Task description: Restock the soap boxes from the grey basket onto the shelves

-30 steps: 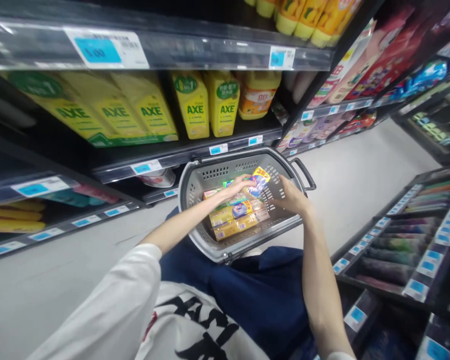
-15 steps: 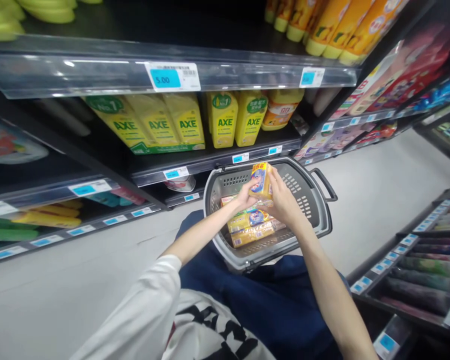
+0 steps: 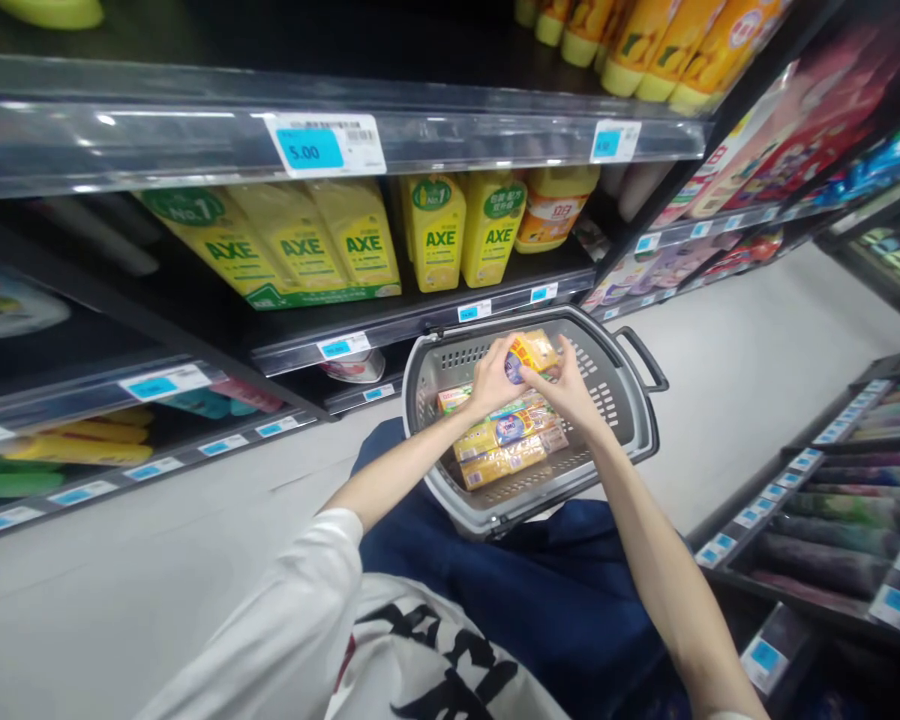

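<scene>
Both my hands grip a yellow-orange wrapped pack (image 3: 534, 352), which looks like bar soap, above the shopping basket (image 3: 415, 420). My left hand (image 3: 495, 378) closes round its left end, and my right hand (image 3: 570, 388) holds the right end with thumb and fingers. The grey basket with slotted walls sits in front of my knees. Inside it lie several similar yellow packs (image 3: 504, 462) in rows, partly hidden by my hands and forearms. A black handle (image 3: 643, 360) sticks out at the basket's right side.
Shelves stand close in front, with yellow AXE bottles (image 3: 441, 235) behind the basket and a clear-fronted shelf edge (image 3: 487, 145) above. Orange bottles (image 3: 649, 50) stand higher up. At the lower right is another shelf unit with packed goods (image 3: 832, 520). Pale floor (image 3: 727, 350) runs between.
The pack has been turned in my hands, from upright to lying more on its side. My left hand has shifted over its left end. The view has moved slightly.
</scene>
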### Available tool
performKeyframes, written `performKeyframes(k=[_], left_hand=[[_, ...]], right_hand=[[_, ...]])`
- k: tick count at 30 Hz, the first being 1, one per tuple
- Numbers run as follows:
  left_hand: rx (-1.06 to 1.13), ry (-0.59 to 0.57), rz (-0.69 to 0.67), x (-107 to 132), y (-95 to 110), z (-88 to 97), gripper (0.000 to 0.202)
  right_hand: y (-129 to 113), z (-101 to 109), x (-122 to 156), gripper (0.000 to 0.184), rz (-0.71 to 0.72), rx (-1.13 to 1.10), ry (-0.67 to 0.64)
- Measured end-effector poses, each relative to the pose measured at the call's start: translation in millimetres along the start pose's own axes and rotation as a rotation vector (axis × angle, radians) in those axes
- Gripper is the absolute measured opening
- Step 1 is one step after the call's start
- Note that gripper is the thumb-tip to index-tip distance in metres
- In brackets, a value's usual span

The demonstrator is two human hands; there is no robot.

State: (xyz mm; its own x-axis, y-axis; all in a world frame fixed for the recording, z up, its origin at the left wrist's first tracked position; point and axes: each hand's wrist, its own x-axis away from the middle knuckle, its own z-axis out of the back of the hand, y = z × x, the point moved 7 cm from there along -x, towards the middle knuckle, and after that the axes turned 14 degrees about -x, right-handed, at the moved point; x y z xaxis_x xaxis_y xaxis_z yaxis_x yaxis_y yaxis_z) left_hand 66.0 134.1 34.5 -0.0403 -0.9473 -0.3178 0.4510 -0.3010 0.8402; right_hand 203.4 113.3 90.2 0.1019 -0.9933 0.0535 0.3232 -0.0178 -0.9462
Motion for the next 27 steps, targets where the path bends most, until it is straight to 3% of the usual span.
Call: performKeyframes(k=[3,5,7,10,13,17,20,23,25,27], left_hand=[[-0.130,-0.068,-0.137,2.2,5.4,-1.0,0.076],[-0.173,-0.075,-0.154,1.1,5.1,-1.3,0.076],[-0.175,-0.048,-0.137,-2.5,2.9,-0.2,0.081],[-0.095,0.013,-0.096,-9.5,-2.1,4.0,0.090],[-0.021,0.054,-0.072,-14.8,-7.0,8.6,0.091],[-0.002,0.071,-0.135,-16.2,-6.5,11.1,0.076],[-0.033,0.122,-0.189,-14.7,-4.6,14.3,0.069],[-0.051,0.179,-0.182,-14.6,-4.6,18.3,0.067],[-0.003,0.197,-0.179,-15.4,-2.3,20.9,0.073],[0.119,0.165,-0.186,-16.8,2.8,21.7,0.092]], right_hand=[[4.1,7.9,-6.6,0.098,0.014,0.099,0.200],[2.5,10.2,-10.3,0.087,0.035,0.117,0.265],[1.6,12.7,-14.9,0.081,0.034,0.013,0.298],[7.9,19.7,-21.1,0.081,-0.086,-0.321,0.348],[8.5,26.2,-22.5,0.071,-0.210,-0.578,0.340],[-8.7,38.6,-18.8,0.064,-0.195,-0.714,0.252],[-21.9,51.5,-13.1,0.070,-0.121,-0.735,0.253],[-38.9,66.1,-4.8,0.074,0.067,-0.645,0.307],[-53.5,73.5,4.0,0.080,0.260,-0.550,0.341],[-63.7,74.4,13.2,0.090,0.396,-0.458,0.340]])
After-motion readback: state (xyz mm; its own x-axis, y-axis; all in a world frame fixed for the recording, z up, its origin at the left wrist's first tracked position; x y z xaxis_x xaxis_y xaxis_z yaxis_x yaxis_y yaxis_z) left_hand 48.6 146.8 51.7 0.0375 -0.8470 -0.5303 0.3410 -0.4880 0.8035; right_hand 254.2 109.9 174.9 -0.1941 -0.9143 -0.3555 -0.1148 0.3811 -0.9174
